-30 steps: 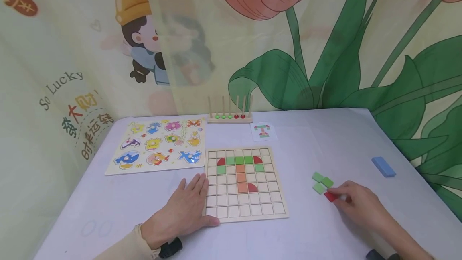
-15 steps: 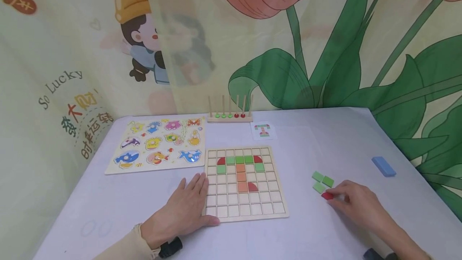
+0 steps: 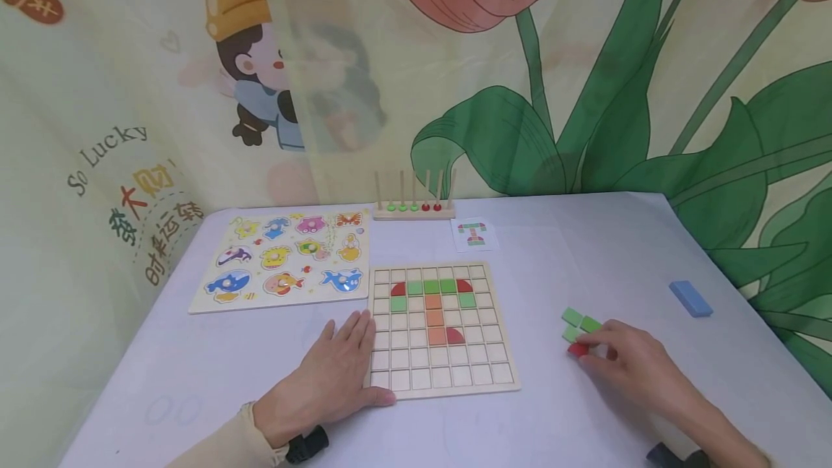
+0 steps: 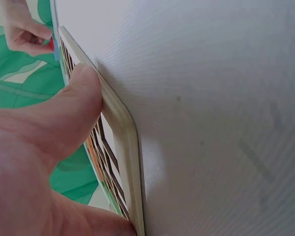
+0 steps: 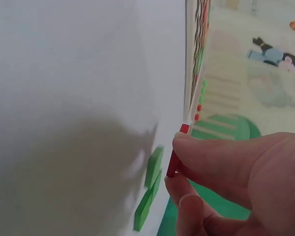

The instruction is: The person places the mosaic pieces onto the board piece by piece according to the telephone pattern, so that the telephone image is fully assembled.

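My right hand (image 3: 633,360) pinches a red quarter-round tile (image 5: 178,151) between thumb and fingertips, lifted off the table in the right wrist view. Right by it lie several green square tiles (image 3: 572,316), one partly hidden behind the fingers. My left hand (image 3: 328,367) rests with straight fingers along the left edge of a wooden grid board (image 3: 477,374); its thumb (image 4: 83,88) lies on the near rim. On the board, red quarter-rounds and green squares form a top band, an orange column (image 3: 434,318) runs down from it, and another red quarter-round (image 3: 455,336) sits beside the column's foot.
A peg puzzle board (image 3: 253,302) with sea animals lies at the back left. Behind the grid board stand a bead rack (image 3: 414,214) and a pattern card (image 3: 477,235). A blue block (image 3: 691,299) lies far right. A printed curtain (image 3: 364,92) hangs behind the table.
My right hand has moved slightly left with the red tile, which has turned in the fingers and come away from its earlier spot. The left hand stays in place on the board.
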{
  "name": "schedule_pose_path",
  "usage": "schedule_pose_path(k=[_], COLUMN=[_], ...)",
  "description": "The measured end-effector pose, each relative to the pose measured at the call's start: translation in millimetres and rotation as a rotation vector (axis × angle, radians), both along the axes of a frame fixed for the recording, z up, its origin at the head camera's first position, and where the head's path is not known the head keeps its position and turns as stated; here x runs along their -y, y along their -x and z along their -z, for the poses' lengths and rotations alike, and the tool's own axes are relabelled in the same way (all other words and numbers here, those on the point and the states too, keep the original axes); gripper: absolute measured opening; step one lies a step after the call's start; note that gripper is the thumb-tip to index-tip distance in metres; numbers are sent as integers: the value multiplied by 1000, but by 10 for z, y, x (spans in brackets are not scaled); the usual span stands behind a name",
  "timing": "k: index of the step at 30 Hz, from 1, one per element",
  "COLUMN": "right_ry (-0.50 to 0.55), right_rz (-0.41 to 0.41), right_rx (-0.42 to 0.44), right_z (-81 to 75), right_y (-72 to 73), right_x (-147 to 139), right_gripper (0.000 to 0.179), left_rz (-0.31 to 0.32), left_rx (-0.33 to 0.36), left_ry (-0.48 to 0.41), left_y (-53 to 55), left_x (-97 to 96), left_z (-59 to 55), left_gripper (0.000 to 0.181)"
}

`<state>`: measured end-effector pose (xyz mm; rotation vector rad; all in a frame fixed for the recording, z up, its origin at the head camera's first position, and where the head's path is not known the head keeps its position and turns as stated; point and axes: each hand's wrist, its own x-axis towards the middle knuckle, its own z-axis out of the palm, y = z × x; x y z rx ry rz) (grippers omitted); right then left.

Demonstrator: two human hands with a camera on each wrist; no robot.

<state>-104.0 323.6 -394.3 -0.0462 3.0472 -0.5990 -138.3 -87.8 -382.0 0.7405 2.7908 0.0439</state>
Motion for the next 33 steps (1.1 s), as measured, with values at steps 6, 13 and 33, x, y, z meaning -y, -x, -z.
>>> schedule_pose_path(k=[6,13,33], right_ry=[42,91,154], right_rz=[-73,-289,-556], right_rx=[-10,-37,-96], right_z=[-57,-86,-167], right_y=[71,209,695], right_x=[348,837,1590], right_gripper=[27,23,24], left_rz=[-2,-6,-9], left_rx=[-3,4,-2], left_ry=[1,-11,4], left_y=[4,1,6], left_x=[3,6,-1], left_z=[11,31,15], left_gripper=[109,110,111])
